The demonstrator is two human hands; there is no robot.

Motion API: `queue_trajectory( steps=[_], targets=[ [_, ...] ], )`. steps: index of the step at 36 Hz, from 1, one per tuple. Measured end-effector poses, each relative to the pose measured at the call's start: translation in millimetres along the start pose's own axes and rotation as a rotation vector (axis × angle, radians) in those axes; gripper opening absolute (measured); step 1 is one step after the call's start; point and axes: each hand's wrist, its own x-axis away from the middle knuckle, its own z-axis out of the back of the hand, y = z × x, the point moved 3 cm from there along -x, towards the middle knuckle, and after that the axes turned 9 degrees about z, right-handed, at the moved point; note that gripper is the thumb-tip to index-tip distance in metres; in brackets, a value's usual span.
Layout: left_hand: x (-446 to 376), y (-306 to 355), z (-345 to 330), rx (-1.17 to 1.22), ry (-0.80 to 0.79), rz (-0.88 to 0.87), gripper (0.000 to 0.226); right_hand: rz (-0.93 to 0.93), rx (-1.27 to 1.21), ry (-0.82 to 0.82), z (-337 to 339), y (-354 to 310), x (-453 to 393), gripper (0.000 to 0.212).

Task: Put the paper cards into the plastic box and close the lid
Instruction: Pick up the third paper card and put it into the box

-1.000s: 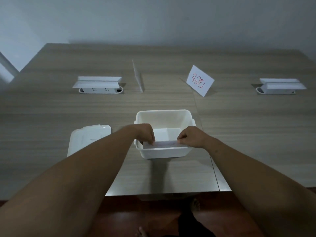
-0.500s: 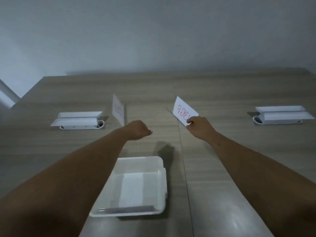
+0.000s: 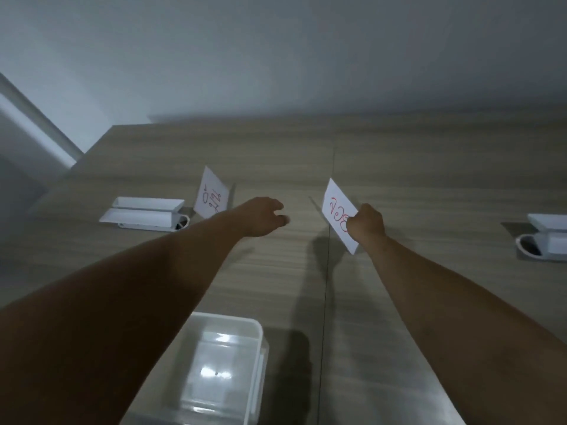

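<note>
The open white plastic box [image 3: 256,332] sits near the bottom centre of the wooden table; its lid is out of view. My right hand [image 3: 366,223] pinches a white paper card with red writing [image 3: 336,207], tilted and lifted off the table. A second white card with red writing [image 3: 211,194] stands upright further left. My left hand [image 3: 264,216] hovers just right of that card, fingers loosely curled, holding nothing. My left forearm covers the box's left side.
Two white pop-up socket units are set in the wooden table [image 3: 429,179], one at the left [image 3: 144,213] and one at the right edge [image 3: 546,239]. A seam [image 3: 328,271] runs down the tabletop. A grey wall stands behind.
Both hands left the box and reached forward. My right hand took hold of the right card and raised it. The view tipped upward, so the box slid down the frame.
</note>
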Motion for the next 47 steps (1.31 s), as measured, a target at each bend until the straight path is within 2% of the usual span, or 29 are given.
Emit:
queue_trajectory(
  steps=[5,7,10,15,20,23,27,29,39,47],
  targets=[
    [-9,7,7,-0.031,0.01,-0.001,0.064,-0.051,-0.119,0.078,-10,16,-4,0.014],
    [-8,11,8,-0.052,0.02,-0.014,0.065,-0.035,-0.173,0.14,-6,17,-1,0.019],
    [-3,16,12,-0.081,0.047,-0.033,0.068,0.104,-0.151,0.169,4,10,6,0.03],
    [5,13,22,-0.065,0.163,-0.036,0.082,0.326,-0.132,0.043,24,-22,22,0.03],
    [30,5,39,0.022,0.273,-0.081,0.089,0.455,-0.184,-0.074,45,-67,58,0.029],
    [51,-7,50,0.05,0.326,-0.141,0.078,0.515,-0.195,-0.072,50,-91,85,0.029],
    [78,-32,65,0.102,0.428,-0.208,0.037,0.532,-0.164,-0.042,52,-119,121,0.028],
    [96,-49,69,0.135,0.447,-0.225,0.028,0.537,-0.134,-0.036,48,-132,140,0.028],
    [170,-161,46,0.338,0.358,-0.27,0.028,0.536,-0.006,-0.08,-4,-182,238,0.026],
    [207,-231,-18,0.407,0.201,-0.242,0.031,0.472,0.065,-0.152,-68,-174,311,0.025]
  ],
)
